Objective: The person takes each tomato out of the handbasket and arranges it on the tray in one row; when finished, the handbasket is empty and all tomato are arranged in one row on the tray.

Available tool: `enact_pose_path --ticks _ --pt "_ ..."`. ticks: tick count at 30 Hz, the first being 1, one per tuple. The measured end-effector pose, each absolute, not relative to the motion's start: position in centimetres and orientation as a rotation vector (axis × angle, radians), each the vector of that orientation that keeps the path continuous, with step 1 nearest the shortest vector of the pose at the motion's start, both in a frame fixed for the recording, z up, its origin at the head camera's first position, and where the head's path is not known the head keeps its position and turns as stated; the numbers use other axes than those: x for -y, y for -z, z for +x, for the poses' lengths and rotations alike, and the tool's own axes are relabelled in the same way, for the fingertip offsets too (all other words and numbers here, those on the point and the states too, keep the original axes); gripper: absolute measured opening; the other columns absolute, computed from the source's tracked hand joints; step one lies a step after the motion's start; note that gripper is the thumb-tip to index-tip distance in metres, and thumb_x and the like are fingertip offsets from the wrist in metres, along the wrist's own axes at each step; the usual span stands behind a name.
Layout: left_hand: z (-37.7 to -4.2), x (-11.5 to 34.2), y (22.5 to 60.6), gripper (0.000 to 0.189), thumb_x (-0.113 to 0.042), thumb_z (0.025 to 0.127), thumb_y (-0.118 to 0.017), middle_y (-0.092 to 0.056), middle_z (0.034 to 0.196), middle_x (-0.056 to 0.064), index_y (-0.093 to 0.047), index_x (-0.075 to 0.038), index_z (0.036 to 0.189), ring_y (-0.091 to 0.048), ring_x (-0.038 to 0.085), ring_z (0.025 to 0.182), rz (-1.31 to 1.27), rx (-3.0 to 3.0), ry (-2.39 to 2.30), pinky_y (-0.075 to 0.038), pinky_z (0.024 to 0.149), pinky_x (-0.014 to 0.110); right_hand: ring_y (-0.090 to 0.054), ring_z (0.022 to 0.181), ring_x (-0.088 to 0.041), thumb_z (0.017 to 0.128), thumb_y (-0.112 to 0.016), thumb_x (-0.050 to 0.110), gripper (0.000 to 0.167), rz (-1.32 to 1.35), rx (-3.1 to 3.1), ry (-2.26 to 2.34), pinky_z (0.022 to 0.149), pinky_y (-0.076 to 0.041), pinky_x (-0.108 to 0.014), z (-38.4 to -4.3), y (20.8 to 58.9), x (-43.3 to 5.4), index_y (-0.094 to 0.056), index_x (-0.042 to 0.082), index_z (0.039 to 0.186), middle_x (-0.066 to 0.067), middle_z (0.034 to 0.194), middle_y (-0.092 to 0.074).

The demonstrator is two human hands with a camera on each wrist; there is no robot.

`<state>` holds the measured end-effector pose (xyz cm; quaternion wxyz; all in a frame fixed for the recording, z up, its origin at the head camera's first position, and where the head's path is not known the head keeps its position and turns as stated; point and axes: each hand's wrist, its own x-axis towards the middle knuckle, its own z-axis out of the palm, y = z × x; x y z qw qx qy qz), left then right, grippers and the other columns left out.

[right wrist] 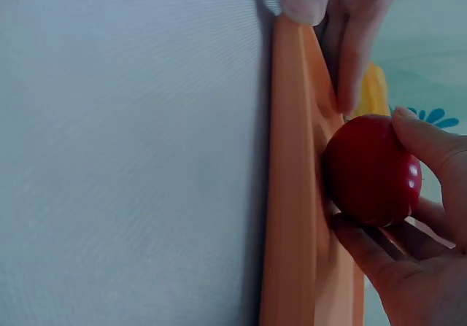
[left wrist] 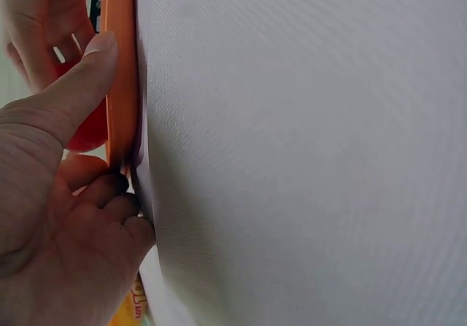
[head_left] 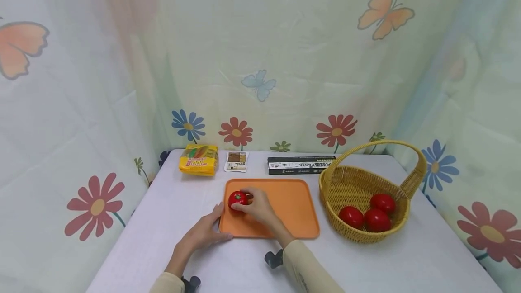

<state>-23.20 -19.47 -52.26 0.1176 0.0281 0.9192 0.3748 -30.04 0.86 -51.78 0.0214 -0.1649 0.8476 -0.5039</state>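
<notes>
An orange tray [head_left: 285,207] lies on the table, and a red tomato [head_left: 237,199] with a green top is at its left end. My right hand [head_left: 259,206] grips the tomato from the right; the right wrist view has thumb and fingers on opposite sides of the tomato [right wrist: 372,170], low over the tray. At the tray's front left corner, my left hand [head_left: 205,230] holds the tray. Its thumb presses the front edge, and its fingers [left wrist: 98,187] curl at the left side.
On the right stands a wicker basket [head_left: 331,218] with a tall handle and three red tomatoes [head_left: 376,219] inside. Along the back are a yellow packet [head_left: 199,160], a small white-and-brown sachet [head_left: 236,161] and a black pasta box [head_left: 299,165]. A patterned curtain [head_left: 293,58] surrounds the table.
</notes>
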Motion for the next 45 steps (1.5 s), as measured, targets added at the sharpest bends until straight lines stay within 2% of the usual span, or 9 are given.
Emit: enact_pose_path --ticks 13,26,32,35,38,42,45 --pt "-23.5 19.4 51.7 0.111 -0.039 0.085 -0.093 -0.032 0.175 0.018 -0.030 -0.013 0.171 -0.026 0.040 0.163 0.074 -2.696 -1.078 -0.028 0.128 0.065 -0.069 0.118 -0.034 0.092 -0.089 0.024 0.057 -0.518 -2.592 1.524 0.100 -0.063 -0.047 -30.6 51.4 -0.7 -0.067 0.006 0.141 -0.015 0.134 -0.070" --pt "-23.0 19.2 52.4 0.112 -0.040 0.082 -0.095 -0.035 0.174 0.018 -0.031 -0.012 0.171 -0.027 0.041 0.162 0.055 -2.692 -1.067 -0.030 0.127 0.066 -0.066 0.124 -0.034 0.093 -0.088 0.024 0.061 -0.525 -2.555 1.550 0.103 -0.062 -0.047 -30.3 51.9 -1.0 -0.065 0.001 0.144 -0.014 0.137 -0.070" --pt "-23.2 19.1 52.5 0.111 -0.038 0.083 -0.094 -0.035 0.174 0.018 -0.031 -0.012 0.171 -0.027 0.041 0.162 0.071 -2.676 -1.097 -0.031 0.127 0.067 -0.059 0.139 -0.041 0.095 -0.086 0.028 0.063 -0.564 -2.549 1.521 0.111 -0.055 -0.057 -29.3 50.1 -3.0 -0.062 0.005 0.149 -0.015 0.147 -0.066" --pt "-23.2 19.0 52.6 0.113 -0.040 0.083 -0.095 -0.034 0.174 0.018 -0.030 -0.012 0.171 -0.026 0.041 0.163 0.067 -2.667 -1.088 -0.029 0.127 0.067 -0.059 0.140 -0.042 0.096 -0.085 0.029 0.061 -0.676 -2.547 1.437 0.114 -0.052 -0.061 -28.4 48.2 -5.4 -0.063 0.006 0.148 -0.016 0.149 -0.065" --pt "-23.2 19.1 52.6 0.114 -0.040 0.082 -0.095 -0.033 0.175 0.017 -0.029 -0.012 0.171 -0.025 0.041 0.163 0.061 -2.671 -1.073 -0.028 0.128 0.065 -0.065 0.132 -0.038 0.097 -0.083 0.028 0.052 -0.833 -2.489 1.342 0.111 -0.055 -0.057 -27.5 45.8 -8.5 -0.067 0.006 0.142 -0.015 0.140 -0.071" --pt "-23.1 19.4 52.4 0.114 -0.039 0.083 -0.095 -0.032 0.175 0.016 -0.029 -0.012 0.172 -0.025 0.040 0.163 0.058 -2.676 -1.080 -0.027 0.130 0.063 -0.073 0.117 -0.029 0.099 -0.081 0.022 0.038 -0.991 -2.335 1.265 0.102 -0.062 -0.043 -26.7 42.4 -13.0 -0.071 0.004 0.132 -0.008 0.124 -0.077" --pt "-23.2 19.6 52.4 0.113 -0.039 0.083 -0.095 -0.032 0.175 0.017 -0.029 -0.012 0.171 -0.025 0.041 0.163 0.062 -2.676 -1.081 -0.027 0.129 0.064 -0.075 0.113 -0.029 0.101 -0.078 0.019 0.035 -1.047 -2.253 1.237 0.097 -0.064 -0.034 -26.3 40.5 -16.4 -0.070 0.002 0.131 -0.008 0.120 -0.078"
